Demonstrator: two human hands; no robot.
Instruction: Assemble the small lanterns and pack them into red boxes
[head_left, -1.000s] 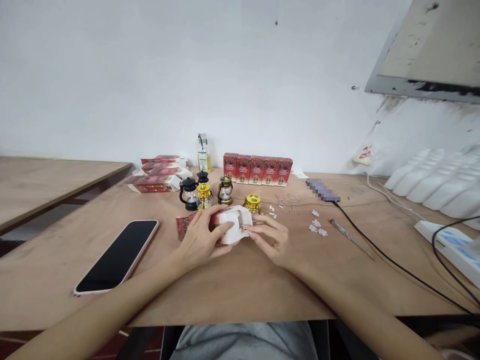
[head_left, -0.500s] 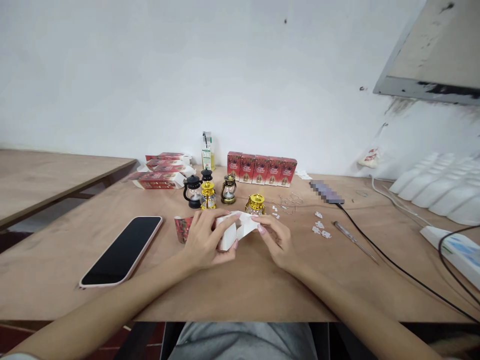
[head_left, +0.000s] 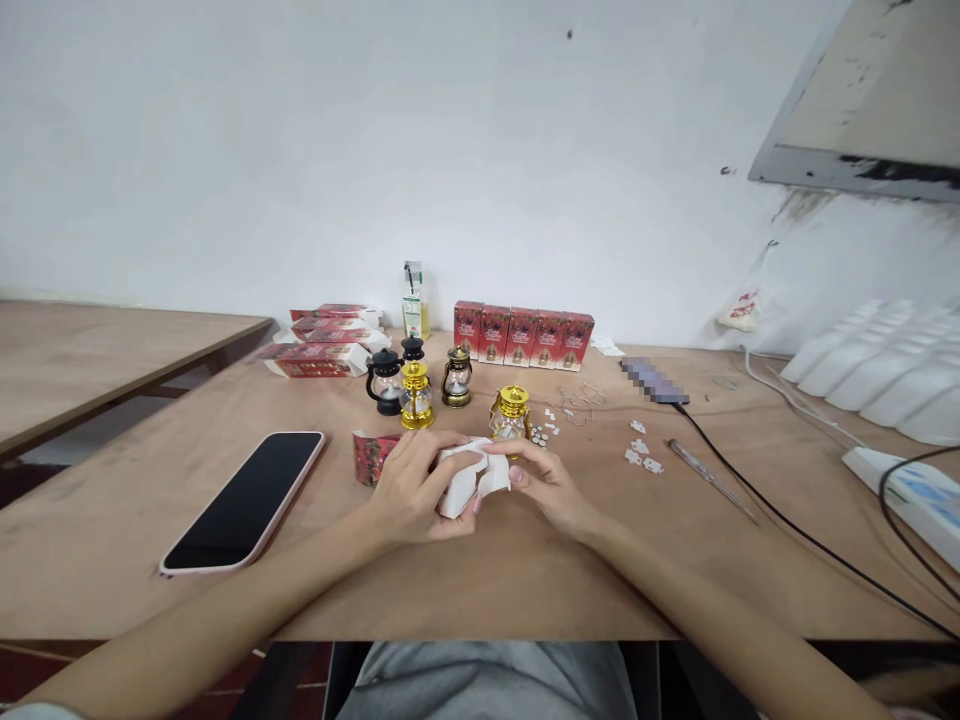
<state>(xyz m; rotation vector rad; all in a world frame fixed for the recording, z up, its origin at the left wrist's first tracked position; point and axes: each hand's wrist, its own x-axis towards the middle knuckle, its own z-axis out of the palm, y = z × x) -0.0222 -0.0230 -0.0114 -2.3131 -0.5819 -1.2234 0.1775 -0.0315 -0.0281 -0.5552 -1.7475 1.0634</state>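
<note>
Five boxes sealed, one carton in our hands

Five red boxes (head_left: 523, 339) stand closed in a row along the far edge of the desk (head_left: 480, 580), well beyond our grip, and we judge those finished. One small carton (head_left: 465, 480) is in work: our left hand (head_left: 411, 488) wraps around its red printed body, and our right hand (head_left: 546, 481) pinches the white flaps at its open end, so both hands are closed on it, low over the desk just in front of us. Its end is not yet tucked shut, as far as we can tell.

Left of the grip lies a dark phone (head_left: 244, 500), face up. Beyond the left hand, flat unfolded cartons (head_left: 322, 345) sit stacked, apparently waiting. Just past our fingers stand four little lanterns: a black one (head_left: 385, 382), two gold ones (head_left: 416, 395) (head_left: 511, 414), and a bronze one (head_left: 457, 377). These look unpacked yet. Right of the grip run a black cable (head_left: 787, 525) and a thin screwdriver (head_left: 709, 480). Nearer, small white tabs (head_left: 639, 450) and wire handles (head_left: 581, 402) lie scattered.

Nothing blocks the hands; the nearest gold lantern stands close behind the carton.
</note>
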